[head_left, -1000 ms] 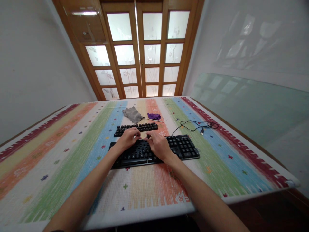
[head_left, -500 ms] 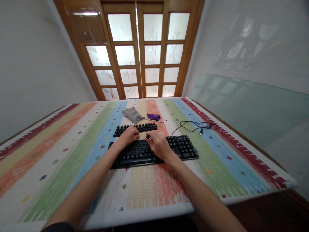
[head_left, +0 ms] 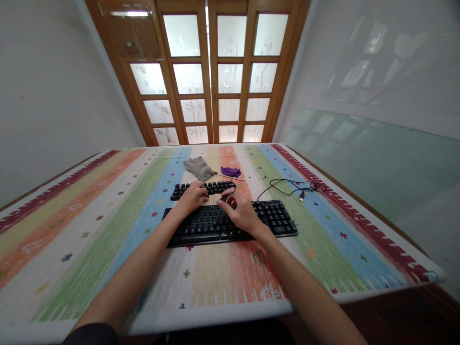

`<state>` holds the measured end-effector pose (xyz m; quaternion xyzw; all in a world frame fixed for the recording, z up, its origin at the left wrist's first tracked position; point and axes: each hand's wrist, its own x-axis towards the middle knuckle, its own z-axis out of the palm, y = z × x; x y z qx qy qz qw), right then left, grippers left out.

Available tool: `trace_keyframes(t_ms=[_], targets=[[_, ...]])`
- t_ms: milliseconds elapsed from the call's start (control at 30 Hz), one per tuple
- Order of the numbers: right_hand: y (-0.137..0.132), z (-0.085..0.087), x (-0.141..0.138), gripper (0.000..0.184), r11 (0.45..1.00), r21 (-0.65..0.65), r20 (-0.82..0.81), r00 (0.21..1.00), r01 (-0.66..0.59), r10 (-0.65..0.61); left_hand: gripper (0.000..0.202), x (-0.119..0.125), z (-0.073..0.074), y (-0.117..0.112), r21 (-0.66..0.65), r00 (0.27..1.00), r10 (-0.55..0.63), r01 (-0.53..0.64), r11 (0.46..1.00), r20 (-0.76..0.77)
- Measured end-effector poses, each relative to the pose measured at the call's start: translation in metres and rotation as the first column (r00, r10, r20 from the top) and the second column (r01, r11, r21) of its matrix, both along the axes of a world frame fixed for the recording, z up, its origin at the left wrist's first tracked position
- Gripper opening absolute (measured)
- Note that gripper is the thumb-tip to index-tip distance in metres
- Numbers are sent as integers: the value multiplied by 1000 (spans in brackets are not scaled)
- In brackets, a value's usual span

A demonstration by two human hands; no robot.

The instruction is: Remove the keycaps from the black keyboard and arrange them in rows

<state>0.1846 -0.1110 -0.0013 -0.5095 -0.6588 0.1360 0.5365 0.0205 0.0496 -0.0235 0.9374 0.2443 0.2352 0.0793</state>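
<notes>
A black keyboard (head_left: 201, 236) lies on the table before me. Many of its left-hand keys show only small bare switches, while the number pad and space bar still carry caps. Behind it, loose black keycaps (head_left: 177, 191) stand in rows. My left hand (head_left: 196, 195) is over the keyboard's back edge, beside these rows. Its fingers are curled together, and what they hold, if anything, is hidden. Above the middle of the keyboard, my right hand (head_left: 239, 209) grips a small dark keycap puller (head_left: 225, 197), whose thin wire prongs point left.
A grey cloth (head_left: 198, 168), a purple cloth (head_left: 230, 171) and a thin rod (head_left: 232, 178) lie behind the keycaps. The keyboard's coiled cable (head_left: 287, 186) with a USB plug (head_left: 302, 195) rests at the right. A striped tablecloth (head_left: 118, 230) covers the table.
My right hand has turned and its fingers have opened out somewhat, so more of the keycap puller shows. My left hand has shifted only slightly. The view has tilted a little.
</notes>
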Motion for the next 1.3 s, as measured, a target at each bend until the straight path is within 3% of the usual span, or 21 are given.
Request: trace_keyframes(t_ms=[333,500,667,800,1000,1100,1300], targets=[[-3,4,13,20,977,-165,-62,990,-132,124,14,-8,1,-6,75,992,113,-109,991,-52],[-3,4,19,19,966,-208,-22,988,-155,154,8,-9,4,-17,47,988,151,-152,987,15],[1,-7,17,18,946,-264,21,980,-187,199,15,-6,3,-41,-78,991,81,-72,994,108],[2,-16,7,20,948,-261,20,981,-184,195,19,-4,-3,-57,-95,992,61,-50,994,113],[-3,-10,-6,19,948,-214,122,957,-233,263,24,-5,-4,-61,-108,991,75,-63,992,114],[-2,-9,-5,18,966,-199,127,973,-163,190,23,-6,-5,-61,-116,989,66,-50,992,135],[6,-14,-12,17,972,-227,-31,998,-60,54,18,-9,-4,-61,-151,985,28,-1,989,172]])
